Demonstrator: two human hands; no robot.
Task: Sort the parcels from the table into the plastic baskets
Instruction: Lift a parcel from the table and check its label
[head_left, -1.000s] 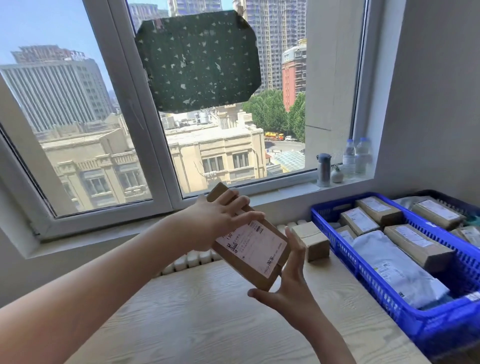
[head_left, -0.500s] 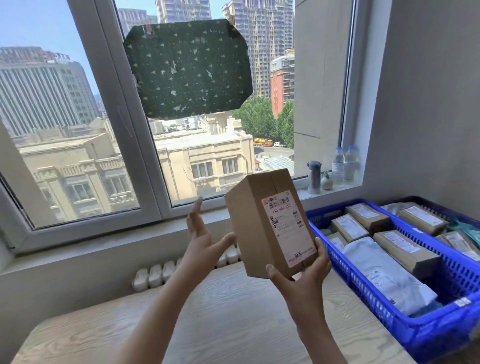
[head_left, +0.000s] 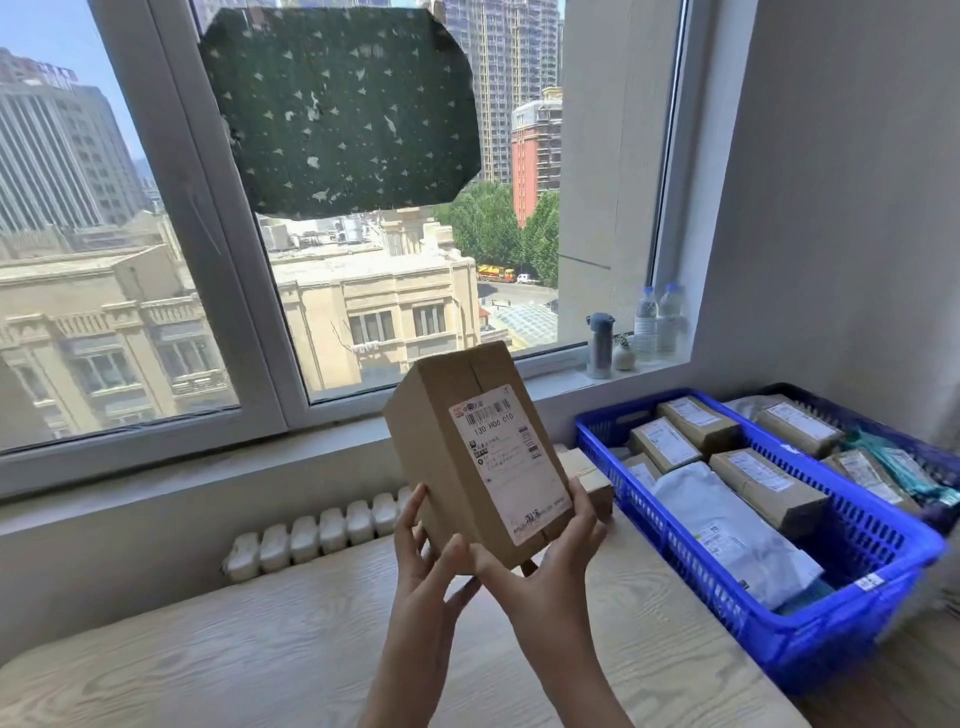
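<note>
Both forearms run off the bottom edge, and much of the left hand (head_left: 423, 566) sits behind the parcel's (head_left: 467, 441) lower corner. The parcel's label shows a barcode, but its small print is unreadable. The parcel covers part of a small box (head_left: 589, 475) on the table's (head_left: 260, 649) far edge. The second basket (head_left: 878, 422) is cut by the right edge.

A radiator (head_left: 311, 535) runs behind the table's far edge. A flask (head_left: 600, 345) and bottles (head_left: 657, 322) stand on the windowsill (head_left: 561, 374). The blue basket (head_left: 831, 639) on the table's right side holds brown packages and a white bag (head_left: 727, 525).

The parcel is held upright in the air above the table's far half, left of the blue basket. The left hand grips its lower left side, fingers up the side face. The right hand cups the lower right corner, thumb on the front.
</note>
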